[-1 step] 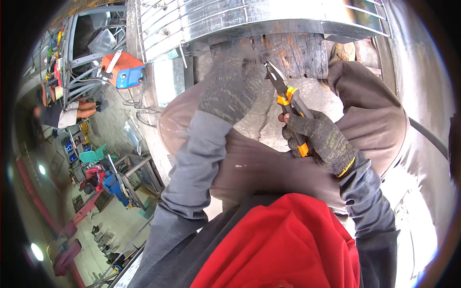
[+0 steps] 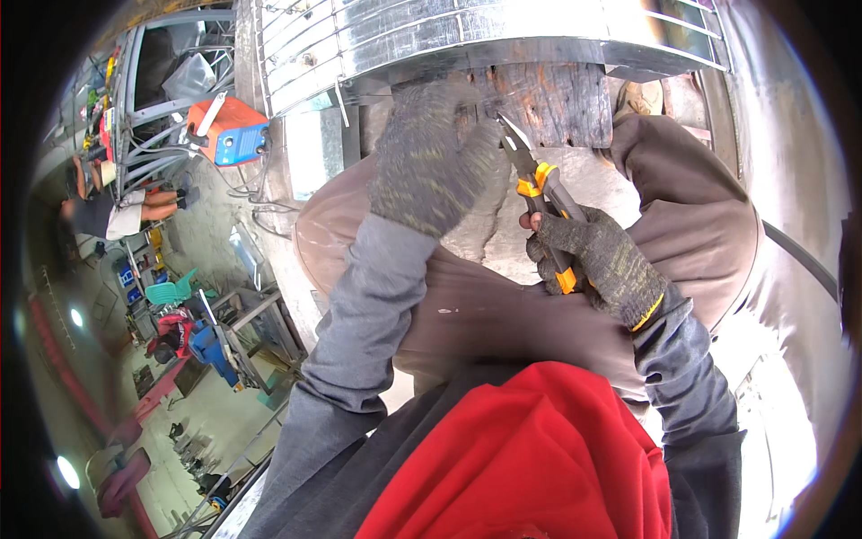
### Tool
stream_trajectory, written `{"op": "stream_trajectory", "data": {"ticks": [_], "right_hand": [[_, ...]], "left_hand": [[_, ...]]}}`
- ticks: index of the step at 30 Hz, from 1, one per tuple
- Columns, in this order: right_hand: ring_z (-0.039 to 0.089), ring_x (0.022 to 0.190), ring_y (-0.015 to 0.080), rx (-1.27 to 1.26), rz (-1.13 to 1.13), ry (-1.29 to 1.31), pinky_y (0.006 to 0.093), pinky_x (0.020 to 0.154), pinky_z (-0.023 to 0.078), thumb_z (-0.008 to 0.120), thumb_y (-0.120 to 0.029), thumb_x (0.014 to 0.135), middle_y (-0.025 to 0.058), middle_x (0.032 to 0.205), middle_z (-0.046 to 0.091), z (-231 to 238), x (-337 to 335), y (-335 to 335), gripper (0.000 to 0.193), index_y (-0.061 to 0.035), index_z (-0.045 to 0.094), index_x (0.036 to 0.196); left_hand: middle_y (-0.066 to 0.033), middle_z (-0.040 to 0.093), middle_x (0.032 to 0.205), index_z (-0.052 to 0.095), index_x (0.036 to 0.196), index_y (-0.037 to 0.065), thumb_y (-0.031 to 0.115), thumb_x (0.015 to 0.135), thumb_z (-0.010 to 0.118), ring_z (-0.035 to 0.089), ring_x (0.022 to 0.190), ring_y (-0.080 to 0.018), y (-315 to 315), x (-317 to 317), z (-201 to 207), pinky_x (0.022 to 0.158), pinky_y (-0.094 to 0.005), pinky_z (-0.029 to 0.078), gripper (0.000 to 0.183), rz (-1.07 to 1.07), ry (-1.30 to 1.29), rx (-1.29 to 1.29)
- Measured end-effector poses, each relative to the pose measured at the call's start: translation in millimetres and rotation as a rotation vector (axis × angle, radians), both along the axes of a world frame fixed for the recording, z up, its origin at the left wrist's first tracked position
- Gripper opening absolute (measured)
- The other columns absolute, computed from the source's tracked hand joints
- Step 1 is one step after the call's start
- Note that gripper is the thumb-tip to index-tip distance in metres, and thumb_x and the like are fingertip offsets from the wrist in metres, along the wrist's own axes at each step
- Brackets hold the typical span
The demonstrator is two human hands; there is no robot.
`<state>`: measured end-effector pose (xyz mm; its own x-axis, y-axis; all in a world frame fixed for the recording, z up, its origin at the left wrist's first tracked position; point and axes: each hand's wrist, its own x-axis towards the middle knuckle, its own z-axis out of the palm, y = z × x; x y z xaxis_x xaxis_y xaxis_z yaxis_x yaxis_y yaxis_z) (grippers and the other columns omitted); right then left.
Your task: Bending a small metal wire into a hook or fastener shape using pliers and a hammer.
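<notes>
Pliers (image 2: 532,184) with black, yellow and grey handles are held above the floor (image 2: 476,238), between the knees, their tip pointing up and left. Largest is the shiny metal panel (image 2: 404,31) with thin wires across it, spanning the top of the view. Below it the brown trousers (image 2: 530,332) cover two bent, spread legs, and a red cloth (image 2: 530,449) hangs at the lower edge. An orange and blue machine (image 2: 229,130) stands off to the left. A dark, scarred board (image 2: 557,99) lies under the panel's edge, just beyond the pliers' tip. Both hands wear grey knit gloves. The right hand (image 2: 606,256) has its fingers wrapped round the handles, one bare fingertip showing. The left hand (image 2: 431,162) is near the tip, its fingers blurred; whether they grasp anything, I cannot tell.
</notes>
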<state>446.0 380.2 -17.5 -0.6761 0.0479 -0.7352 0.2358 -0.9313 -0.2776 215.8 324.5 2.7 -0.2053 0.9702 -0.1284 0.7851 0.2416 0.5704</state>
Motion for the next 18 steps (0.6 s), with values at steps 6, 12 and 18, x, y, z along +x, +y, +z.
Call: {"op": "stream_trajectory", "data": {"ticks": [6, 12, 18], "right_hand": [[0.060, 0.063, 0.0138, 0.101, -0.006, -0.019, 0.0295, 0.058, 0.048, 0.074, -0.025, 0.097, 0.0031, 0.079, 0.062, 6, 7, 2, 0.026, -0.0027, 0.068, 0.109], [0.064, 0.075, 0.0097, 0.190, 0.079, -0.110, 0.0281, 0.064, 0.052, 0.072, -0.025, 0.100, 0.0013, 0.086, 0.064, 17, 0, 13, 0.026, -0.0025, 0.070, 0.112], [0.061, 0.071, 0.0090, 0.186, 0.145, -0.231, 0.0276, 0.062, 0.051, 0.070, -0.026, 0.101, 0.0005, 0.083, 0.064, 26, -1, 20, 0.024, -0.0031, 0.068, 0.107]], "left_hand": [[-0.0110, 0.073, 0.105, 0.075, 0.111, 0.009, 0.038, 0.088, 0.080, 0.069, 0.099, -0.0333, 38, 24, 28, 0.086, -0.0468, 0.054, 0.037, -0.669, -0.018, 0.301], [-0.0123, 0.074, 0.093, 0.074, 0.104, 0.012, 0.048, 0.079, 0.079, 0.072, 0.095, -0.0359, 73, 17, 22, 0.085, -0.0481, 0.055, 0.044, -1.017, 0.030, -0.039], [-0.0116, 0.074, 0.086, 0.073, 0.105, 0.018, 0.042, 0.082, 0.077, 0.075, 0.085, -0.0362, 84, 19, -2, 0.072, -0.0511, 0.058, 0.034, -1.126, 0.149, -0.155]]}}
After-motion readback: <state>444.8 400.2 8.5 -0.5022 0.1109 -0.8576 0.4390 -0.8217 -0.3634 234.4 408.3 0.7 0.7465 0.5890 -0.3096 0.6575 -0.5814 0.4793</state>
